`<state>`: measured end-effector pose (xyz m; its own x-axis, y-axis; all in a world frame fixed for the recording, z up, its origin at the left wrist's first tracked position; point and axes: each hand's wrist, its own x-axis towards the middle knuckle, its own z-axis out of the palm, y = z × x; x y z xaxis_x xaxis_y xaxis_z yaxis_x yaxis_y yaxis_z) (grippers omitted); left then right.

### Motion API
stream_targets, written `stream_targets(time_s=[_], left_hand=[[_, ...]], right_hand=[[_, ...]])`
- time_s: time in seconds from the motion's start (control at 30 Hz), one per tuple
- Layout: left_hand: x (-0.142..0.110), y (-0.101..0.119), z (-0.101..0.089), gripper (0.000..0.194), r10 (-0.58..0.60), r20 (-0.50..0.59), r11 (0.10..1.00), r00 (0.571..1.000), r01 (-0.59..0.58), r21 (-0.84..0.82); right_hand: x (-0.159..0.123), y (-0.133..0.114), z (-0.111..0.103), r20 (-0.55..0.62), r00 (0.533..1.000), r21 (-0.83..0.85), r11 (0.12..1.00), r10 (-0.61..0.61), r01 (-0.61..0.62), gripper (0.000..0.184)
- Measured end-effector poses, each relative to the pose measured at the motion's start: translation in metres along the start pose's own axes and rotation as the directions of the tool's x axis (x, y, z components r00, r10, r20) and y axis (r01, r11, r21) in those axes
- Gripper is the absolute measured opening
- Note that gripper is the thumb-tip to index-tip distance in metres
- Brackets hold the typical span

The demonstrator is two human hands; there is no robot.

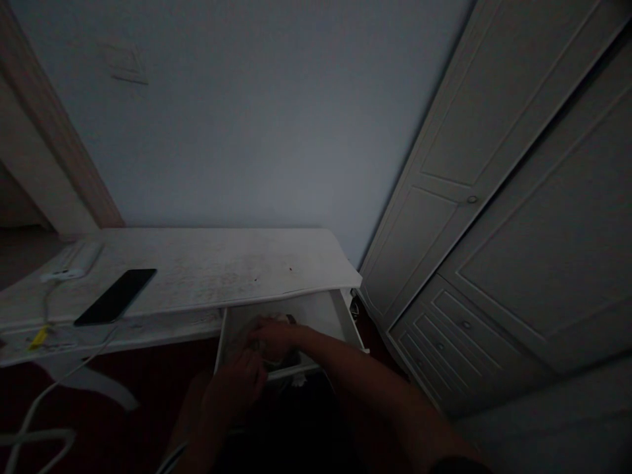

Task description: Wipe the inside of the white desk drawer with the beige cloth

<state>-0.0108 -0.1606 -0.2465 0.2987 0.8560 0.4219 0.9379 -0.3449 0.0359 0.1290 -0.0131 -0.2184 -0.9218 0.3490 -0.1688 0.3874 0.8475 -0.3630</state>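
A white drawer [323, 313] is pulled out from under the table, and both my hands are at its left part. My right hand [274, 339] reaches in with its fingers bent and closed on a pale, crumpled thing like a see-through plastic bag [237, 343]. Close beside it, at the drawer's front edge, my left hand [241, 376] has its fingers curled at the same bag. Darkness hides the exact grip of both hands. Partly covered by my right hand and wrist, a dark and light item lies in the drawer; its kind cannot be made out.
A white table [222, 260] stands against the wall. On its left lie a black phone [117, 296] and a white power strip [74, 260]. A white cable [74, 372] hangs down near a yellow tag [39, 338]. To the right rises a white wardrobe [444, 178] with small drawers.
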Motion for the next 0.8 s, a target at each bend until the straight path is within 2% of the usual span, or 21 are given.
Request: stream_targets(time_s=[0.1, 0.23, 0.4, 0.63, 0.73, 0.8], left_hand=[[0.0, 0.0, 0.001, 0.028, 0.018, -0.031, 0.998, 0.999, -0.016, 0.064], [-0.001, 0.0, 0.004, 0.029, 0.007, 0.008, 0.997, 1.0, -0.007, 0.072], [-0.002, -0.001, 0.0, 0.03, -0.013, 0.097, 1.0, 0.995, 0.012, 0.011], [0.0, 0.002, -0.003, 0.029, -0.006, 0.133, 1.0, 0.991, 0.005, 0.006], [0.003, 0.003, -0.005, 0.028, -0.022, 0.127, 1.0, 0.992, 0.021, 0.01], [0.005, 0.004, -0.008, 0.029, -0.007, 0.15, 1.0, 0.989, 0.002, 0.03]], right_hand=[[0.034, -0.012, 0.004, -0.016, 1.0, -0.027, 1.0, -0.016, 0.016, 0.044], [0.037, -0.007, 0.004, -0.114, 0.984, -0.056, 0.988, 0.138, -0.145, 0.037], [0.0, 0.019, -0.002, -0.161, 0.945, -0.059, 0.953, 0.283, -0.296, 0.042], [-0.092, 0.049, -0.003, -0.112, 0.912, -0.107, 0.907, 0.395, -0.406, 0.078], [-0.102, 0.047, 0.003, -0.101, 0.91, -0.143, 0.899, 0.402, -0.414, 0.089], [-0.089, 0.042, 0.007, -0.103, 0.924, -0.164, 0.91, 0.368, -0.381, 0.088]])
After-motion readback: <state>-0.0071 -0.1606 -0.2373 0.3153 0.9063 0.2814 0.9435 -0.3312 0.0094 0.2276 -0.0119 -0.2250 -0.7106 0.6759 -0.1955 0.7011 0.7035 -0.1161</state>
